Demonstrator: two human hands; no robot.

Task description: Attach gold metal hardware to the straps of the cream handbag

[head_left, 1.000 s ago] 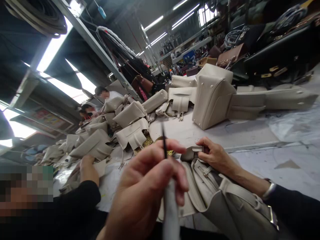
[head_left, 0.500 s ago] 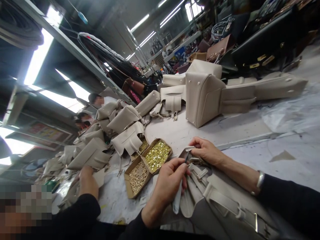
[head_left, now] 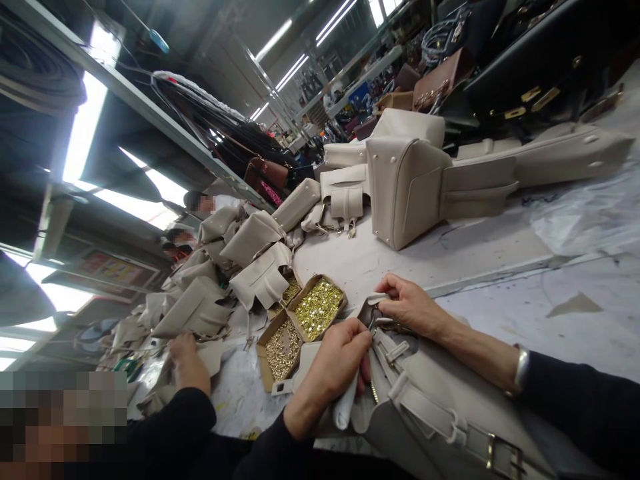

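A beige leather bag [head_left: 440, 387] with buckled straps lies in front of me on the white table [head_left: 480, 260]. My right hand [head_left: 413, 307] pinches a small beige strap tab [head_left: 373, 303] at the bag's top. My left hand [head_left: 335, 360] is closed round a thin tool with a white-wrapped handle [head_left: 345, 410]. The tool's dark tip meets the tab between the two hands. Just left of my hands stand two open cardboard boxes, one of bright gold fittings [head_left: 317, 307] and one of duller small fittings [head_left: 283, 347].
An upright beige bag [head_left: 405, 180] stands behind, with long beige pieces to its right. A pile of beige bag parts [head_left: 250, 240] runs along the left. A co-worker's hand [head_left: 187, 360] rests on parts at lower left. Crumpled plastic sheet [head_left: 590, 220] lies at right.
My left hand with the tool dropped from close to the camera down to the tab, uncovering the two boxes of fittings. My right hand kept its pinch on the tab.
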